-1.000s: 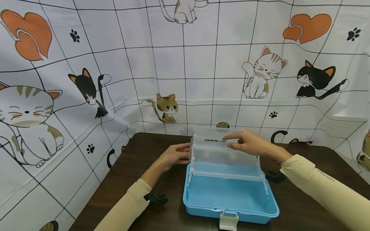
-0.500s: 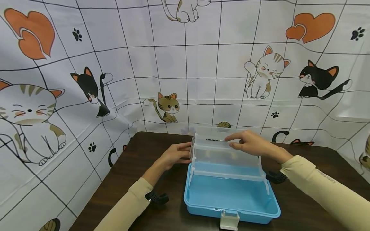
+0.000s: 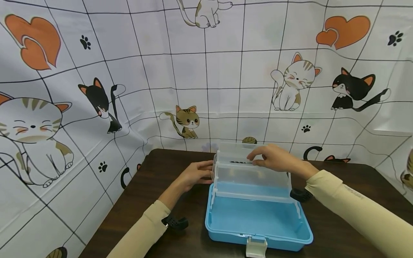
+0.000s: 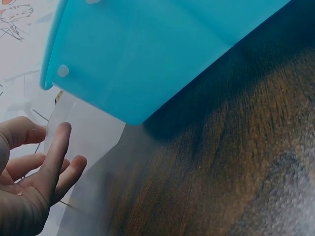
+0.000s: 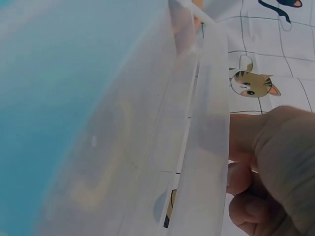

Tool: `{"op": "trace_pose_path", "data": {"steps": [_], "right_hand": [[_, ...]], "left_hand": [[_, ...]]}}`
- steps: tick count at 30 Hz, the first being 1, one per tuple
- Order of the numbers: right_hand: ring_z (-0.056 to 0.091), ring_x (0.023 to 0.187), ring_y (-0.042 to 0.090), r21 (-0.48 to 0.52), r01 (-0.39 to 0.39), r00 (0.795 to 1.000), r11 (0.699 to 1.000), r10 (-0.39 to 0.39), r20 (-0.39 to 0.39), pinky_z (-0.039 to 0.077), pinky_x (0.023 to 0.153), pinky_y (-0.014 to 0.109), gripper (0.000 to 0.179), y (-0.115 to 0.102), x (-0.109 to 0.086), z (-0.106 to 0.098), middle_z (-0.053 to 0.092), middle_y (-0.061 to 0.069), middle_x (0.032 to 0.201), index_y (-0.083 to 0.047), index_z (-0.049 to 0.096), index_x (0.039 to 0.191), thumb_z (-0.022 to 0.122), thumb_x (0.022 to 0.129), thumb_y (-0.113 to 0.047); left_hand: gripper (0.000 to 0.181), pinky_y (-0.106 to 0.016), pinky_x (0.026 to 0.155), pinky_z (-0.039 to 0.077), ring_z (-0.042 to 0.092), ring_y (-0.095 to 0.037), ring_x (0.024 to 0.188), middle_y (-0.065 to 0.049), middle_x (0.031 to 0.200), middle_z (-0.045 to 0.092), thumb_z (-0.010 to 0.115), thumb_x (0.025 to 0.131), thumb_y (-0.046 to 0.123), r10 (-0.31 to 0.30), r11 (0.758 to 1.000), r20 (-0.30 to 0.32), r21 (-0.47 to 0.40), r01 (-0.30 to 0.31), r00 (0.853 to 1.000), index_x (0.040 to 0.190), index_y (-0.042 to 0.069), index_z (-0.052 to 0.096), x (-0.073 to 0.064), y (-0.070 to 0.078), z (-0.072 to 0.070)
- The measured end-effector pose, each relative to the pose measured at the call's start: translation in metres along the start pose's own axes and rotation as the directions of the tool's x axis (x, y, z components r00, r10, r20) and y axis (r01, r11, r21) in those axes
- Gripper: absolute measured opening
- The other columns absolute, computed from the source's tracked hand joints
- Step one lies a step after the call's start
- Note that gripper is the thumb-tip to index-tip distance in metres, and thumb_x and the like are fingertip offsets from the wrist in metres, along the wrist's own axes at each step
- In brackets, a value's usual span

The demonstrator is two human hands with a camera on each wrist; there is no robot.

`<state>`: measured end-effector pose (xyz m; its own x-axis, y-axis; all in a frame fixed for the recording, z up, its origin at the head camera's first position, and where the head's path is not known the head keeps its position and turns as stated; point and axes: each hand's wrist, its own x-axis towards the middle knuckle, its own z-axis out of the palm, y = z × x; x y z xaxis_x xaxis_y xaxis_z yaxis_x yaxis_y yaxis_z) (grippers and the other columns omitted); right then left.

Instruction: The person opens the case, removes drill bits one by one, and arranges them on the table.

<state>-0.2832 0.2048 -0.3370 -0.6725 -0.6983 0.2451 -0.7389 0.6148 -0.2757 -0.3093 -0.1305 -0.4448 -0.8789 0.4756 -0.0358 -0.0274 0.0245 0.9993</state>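
Note:
A light blue toolbox (image 3: 258, 218) stands on the table with its clear plastic tray (image 3: 255, 172) raised over the back. In the head view, my right hand (image 3: 274, 157) is over the tray, pinching a dark drill bit (image 3: 239, 162) by one end between thumb and forefinger. The clear plastic hides the bit in the right wrist view, where curled fingers (image 5: 239, 177) show beyond its edge. My left hand (image 3: 191, 175) touches the tray's left end with spread, fairly straight fingers; the left wrist view has its fingertips (image 4: 63, 132) against the clear side.
The toolbox's white latch (image 3: 255, 247) hangs unfastened at the front. Around the box is a dark wooden table (image 3: 180, 233), and a white grid sheet (image 3: 222, 71) with printed cats covers the walls behind and to the left.
My right hand has shifted slightly toward me and left, and the drill bit has moved a little toward me with it. The left hand and the toolbox stay put.

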Motion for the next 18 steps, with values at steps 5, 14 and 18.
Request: {"op": "trace_pose_path", "data": {"steps": [5,14,18], "right_hand": [[0.065,0.079,0.01,-0.022,0.03,0.999,0.999,-0.029,0.02,0.057,0.065,0.028,0.017,0.0005,0.0082,0.0035,0.071,-0.003,0.102,-0.011,0.079,0.107,0.078,0.091,-0.006],[0.056,0.068,0.007,0.052,0.086,0.996,0.995,-0.088,0.032,0.052,0.058,0.026,0.015,0.0058,0.0108,0.0064,0.067,-0.002,0.094,-0.01,0.079,0.102,0.075,0.091,0.0],[0.053,0.067,0.008,0.07,0.099,0.995,0.993,-0.1,0.023,0.051,0.058,0.027,0.014,0.0062,0.0095,0.0044,0.067,0.001,0.095,-0.008,0.078,0.102,0.073,0.093,0.001]], "left_hand": [[0.059,-0.042,0.087,0.06,0.067,-0.031,0.112,-0.018,0.145,0.053,0.067,0.099,0.006,0.007,1.0,0.01,-0.009,-0.007,1.0,0.153,0.005,0.045,0.0001,-0.0027,0.0004],[0.058,-0.042,0.087,0.06,0.067,-0.031,0.112,-0.016,0.144,0.054,0.068,0.098,0.005,0.0,1.0,-0.005,-0.019,0.0,1.0,0.152,0.006,0.047,0.0002,-0.0019,0.0016],[0.059,-0.042,0.087,0.06,0.067,-0.031,0.112,-0.016,0.144,0.055,0.068,0.098,0.005,0.0,1.0,-0.008,-0.015,-0.001,1.0,0.153,0.007,0.046,0.0005,-0.0015,0.0006]]}}
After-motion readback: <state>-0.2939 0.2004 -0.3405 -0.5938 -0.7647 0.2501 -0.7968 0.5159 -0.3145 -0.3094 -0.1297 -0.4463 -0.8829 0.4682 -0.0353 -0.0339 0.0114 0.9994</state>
